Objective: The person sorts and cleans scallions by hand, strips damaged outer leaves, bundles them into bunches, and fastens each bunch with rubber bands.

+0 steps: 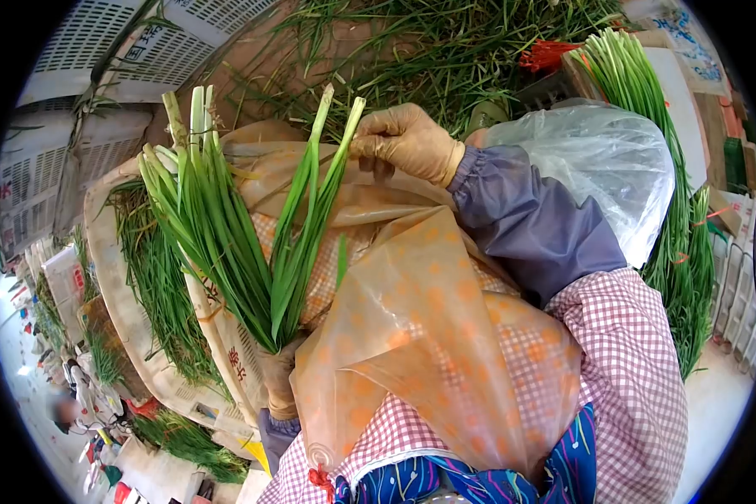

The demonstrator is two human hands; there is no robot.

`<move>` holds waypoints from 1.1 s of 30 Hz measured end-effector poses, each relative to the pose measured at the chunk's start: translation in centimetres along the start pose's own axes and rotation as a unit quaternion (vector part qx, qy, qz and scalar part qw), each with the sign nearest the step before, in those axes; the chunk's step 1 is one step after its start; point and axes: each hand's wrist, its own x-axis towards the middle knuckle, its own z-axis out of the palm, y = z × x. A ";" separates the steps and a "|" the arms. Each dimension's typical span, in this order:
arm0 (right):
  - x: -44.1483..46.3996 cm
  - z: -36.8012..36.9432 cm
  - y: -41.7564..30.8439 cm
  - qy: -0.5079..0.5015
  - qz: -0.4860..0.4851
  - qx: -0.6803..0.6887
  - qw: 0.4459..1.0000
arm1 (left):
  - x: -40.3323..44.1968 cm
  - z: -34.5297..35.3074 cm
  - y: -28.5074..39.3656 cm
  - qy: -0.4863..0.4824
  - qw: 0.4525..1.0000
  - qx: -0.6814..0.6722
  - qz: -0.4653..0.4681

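Observation:
My left hand (pixel 279 382), in a tan glove, is closed around the leafy lower ends of a bunch of garlic chives (pixel 227 244). Their pale stem ends point up and away from me, and two or three stalks fan out to the right of the rest. My right hand (pixel 412 143), also gloved, has its fingers pinched together beside the pale tip of the rightmost stalk (pixel 353 126). Whatever lies between those fingertips is hidden. Beneath the bunch, a translucent orange-patterned plastic apron (pixel 445 336) covers my lap.
Left of me, a pale sack-like wrapping (pixel 118 294) holds more greens (pixel 164 286). Loose leaves (pixel 428 50) litter the ground ahead. To the right lie bundled chives (pixel 638 92), red ties (pixel 550 55) and clear plastic (pixel 596 160). White crates (pixel 134 59) stand upper left; a person (pixel 80 395) is far left.

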 end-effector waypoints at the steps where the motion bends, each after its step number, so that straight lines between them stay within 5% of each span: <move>1: -0.1 -0.2 -0.6 0.046 -0.030 -0.047 0.997 | 0.1 0.2 0.0 0.008 1.000 0.003 0.012; 6: 0.0 -7.4 -5.5 0.278 -0.228 -0.021 0.933 | 0.5 0.9 -0.3 0.051 0.996 0.026 0.070; 7: 1.4 -15.8 -3.8 0.284 -0.256 0.088 0.920 | 0.5 0.9 -0.4 0.057 0.995 0.028 0.079; 8: 0.1 -16.1 -6.5 0.283 -0.273 0.129 0.910 | 0.6 1.2 -0.5 0.063 0.994 0.031 0.086; 9: -0.2 -17.6 -7.8 0.365 -0.295 0.262 0.843 | 0.7 1.3 -0.5 0.068 0.993 0.033 0.094; 10: -0.4 -19.1 -8.3 0.244 -0.380 0.258 0.854 | 0.7 1.4 -0.5 0.072 0.992 0.035 0.098; 11: 0.9 -22.8 -6.7 0.167 -0.253 0.025 0.953 | 0.7 1.3 -0.5 0.077 0.991 0.037 0.103; 12: 1.4 -21.7 -5.2 0.200 -0.139 -0.214 0.946 | 0.6 1.4 -0.5 0.082 0.990 0.039 0.107; 13: 2.0 -20.6 -3.7 0.186 -0.028 -0.450 0.873 | 0.6 1.3 -0.7 0.085 0.990 0.039 0.109; 14: 1.6 -14.3 -3.0 0.281 0.049 -0.654 0.701 | 0.6 1.3 -0.6 0.089 0.989 0.039 0.113; 16: 1.6 -11.5 -1.0 0.314 -0.180 -0.639 0.678 | 0.2 1.3 -0.8 0.100 0.988 0.033 0.115; 17: 1.7 -8.5 -1.8 0.280 -0.109 -0.443 0.845 | -0.1 1.3 -0.9 0.106 0.987 0.034 0.114; 18: 1.3 -5.0 -2.6 0.228 -0.020 -0.211 0.950 | -0.4 1.2 -0.9 0.110 0.987 0.037 0.112; 19: 1.0 -2.5 -2.6 0.190 0.010 -0.148 0.971 | -0.7 1.1 -0.8 0.111 0.987 0.041 0.111; 22: 1.4 2.2 -3.3 0.098 0.116 -0.100 0.983 | -0.6 1.2 -0.9 0.112 0.986 0.040 0.114; 26: 2.2 3.0 -2.5 0.036 0.063 -0.098 0.992 | -0.7 1.1 -1.2 0.114 0.986 0.039 0.115; 28: 3.3 0.1 -0.9 0.110 -0.159 -0.388 0.901 | -0.7 1.1 -1.4 0.118 0.985 0.039 0.116; 30: 4.3 -5.3 -0.3 0.286 -0.271 -0.450 0.802 | -0.8 1.0 -1.5 0.119 0.985 0.037 0.115; 32: 3.5 -10.4 -2.7 0.316 -0.045 -0.039 0.947 | -0.7 1.1 -1.7 0.122 0.985 0.034 0.115; 33: 3.1 -9.2 -3.4 0.262 -0.022 -0.050 0.964 | -0.6 1.2 -1.8 0.123 0.985 0.033 0.116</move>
